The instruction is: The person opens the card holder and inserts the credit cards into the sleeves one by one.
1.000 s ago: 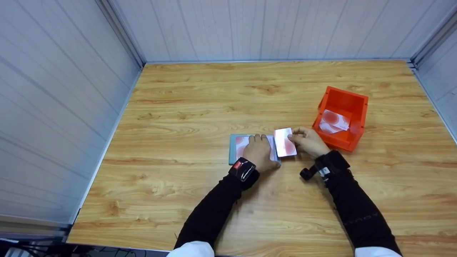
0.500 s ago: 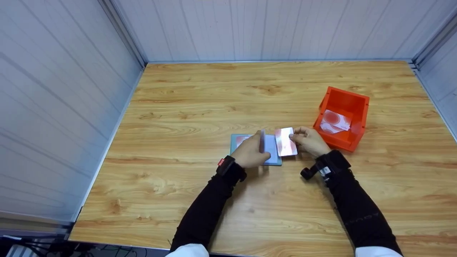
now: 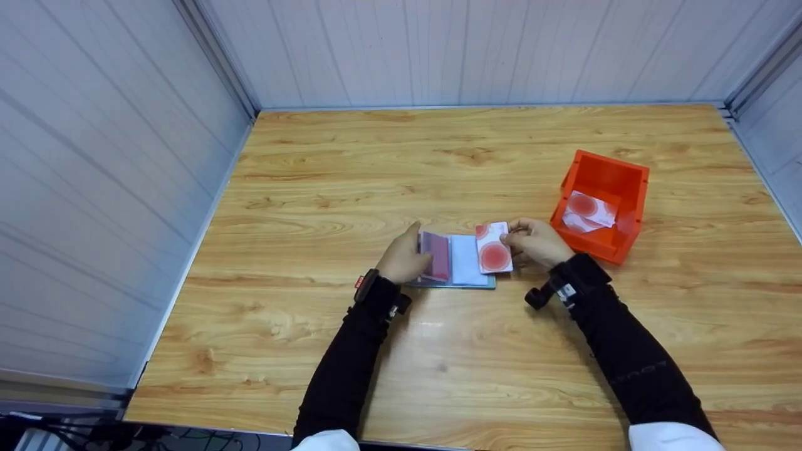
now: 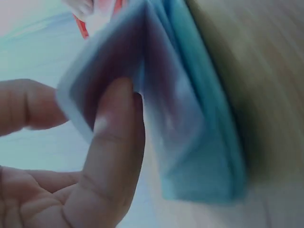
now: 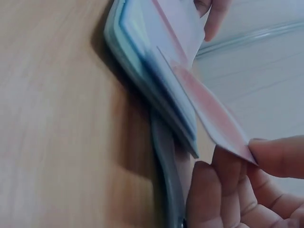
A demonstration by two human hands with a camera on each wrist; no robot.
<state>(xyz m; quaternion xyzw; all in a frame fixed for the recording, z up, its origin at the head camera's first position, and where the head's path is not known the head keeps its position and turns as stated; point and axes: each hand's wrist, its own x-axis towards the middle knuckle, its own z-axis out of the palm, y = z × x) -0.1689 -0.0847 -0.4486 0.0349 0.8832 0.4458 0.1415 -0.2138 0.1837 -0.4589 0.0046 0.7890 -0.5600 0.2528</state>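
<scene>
A teal-covered card holder (image 3: 468, 263) lies open on the wooden table, its clear sleeve pages spread. At its left side, my left hand (image 3: 400, 260) pinches a raised sleeve page (image 4: 78, 90) between thumb and fingers; the left wrist view shows the thumb on the page's inner face. Over the holder's right end, a white card (image 3: 495, 255) with red circles is tilted up. My right hand (image 3: 540, 243) pinches that card by its right edge, thumb on top. In the right wrist view the card's far end comes close over the holder's pages.
An orange bin (image 3: 604, 172) stands beyond my right hand, with red-and-white cards (image 3: 584, 210) lying inside it. White panel walls (image 3: 438, 56) border the table at the back and sides. Dark cables (image 3: 62, 429) hang past the front left edge.
My left hand has moved left, turning a page of the card holder over with it. The card in my right hand has shifted slightly left and tilted, so its glare is gone.
</scene>
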